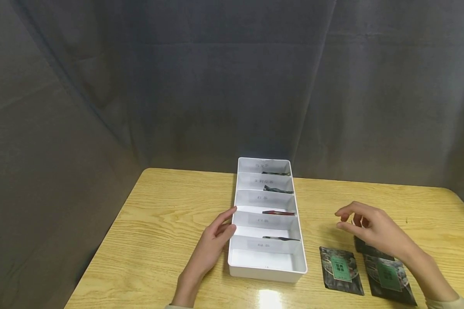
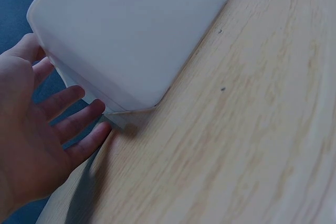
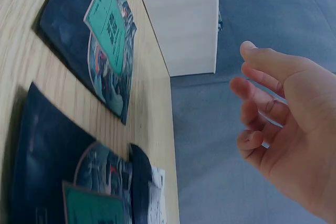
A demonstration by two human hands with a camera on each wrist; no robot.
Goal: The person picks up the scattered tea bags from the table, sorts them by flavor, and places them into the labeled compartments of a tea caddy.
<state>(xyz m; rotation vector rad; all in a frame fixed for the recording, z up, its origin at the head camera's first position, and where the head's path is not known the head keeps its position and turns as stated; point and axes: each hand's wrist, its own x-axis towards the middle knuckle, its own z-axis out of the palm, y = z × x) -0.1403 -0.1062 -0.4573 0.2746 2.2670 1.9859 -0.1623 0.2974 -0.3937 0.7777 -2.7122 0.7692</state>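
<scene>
A white divided box (image 1: 264,274) stands on the table with printed labels inside its compartments. My left hand (image 1: 209,246) rests on the box's left side, thumb and fingertips at the rim, fingers extended rather than gripping. Over the table to the right of the box, my right hand (image 1: 380,231) hovers with fingers loosely bent and nothing between them. Below it lie two dark tea sachets with green labels, a left one (image 1: 341,270) and a right one (image 1: 390,281). Behind them a third dark sachet (image 1: 373,249) is partly hidden by the hand.
Inside the box, a red-edged sachet (image 1: 278,213) leans in the middle compartment. A dark sachet (image 1: 281,238) is one compartment nearer, and others sit in the far compartments. A grey curtain (image 1: 216,86) hangs behind the wooden table (image 1: 151,236).
</scene>
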